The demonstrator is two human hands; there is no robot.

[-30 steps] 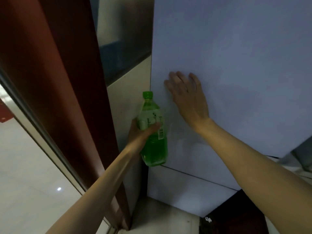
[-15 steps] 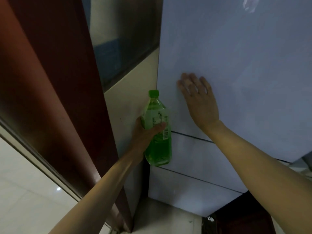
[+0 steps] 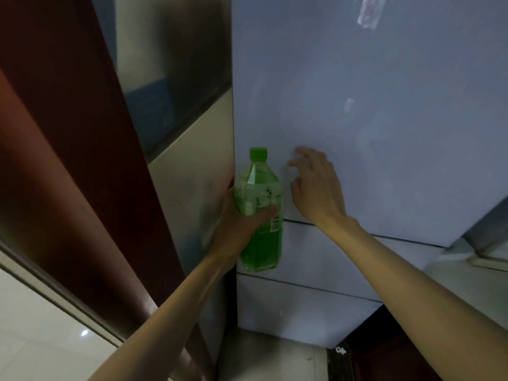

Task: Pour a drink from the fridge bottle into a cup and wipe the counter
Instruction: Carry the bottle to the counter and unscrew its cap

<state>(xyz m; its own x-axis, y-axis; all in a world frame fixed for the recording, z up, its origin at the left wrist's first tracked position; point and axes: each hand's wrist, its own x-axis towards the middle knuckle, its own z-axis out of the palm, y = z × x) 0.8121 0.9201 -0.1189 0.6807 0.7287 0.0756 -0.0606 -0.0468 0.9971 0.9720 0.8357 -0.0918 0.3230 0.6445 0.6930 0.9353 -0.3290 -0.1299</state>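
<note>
- Two hands fill my view: the left hand [image 3: 242,218] clamps fingers and thumb round the bottle [image 3: 262,243], upright at the fridge door's [image 3: 371,111] left edge.
- Right hand [image 3: 316,188] has its fingers loosely bent and slightly apart by that door, holding nothing; I cannot tell if they touch it.
- Bottle: green cap on, pale label, green drink inside.

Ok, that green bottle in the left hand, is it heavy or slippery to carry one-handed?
Likely hefty: liquid fills at least the lower half of the green bottle. The left hand wraps its labelled middle, so the grip looks secure; wetness can't be judged. With the cap on, tilting shouldn't spill.
</note>
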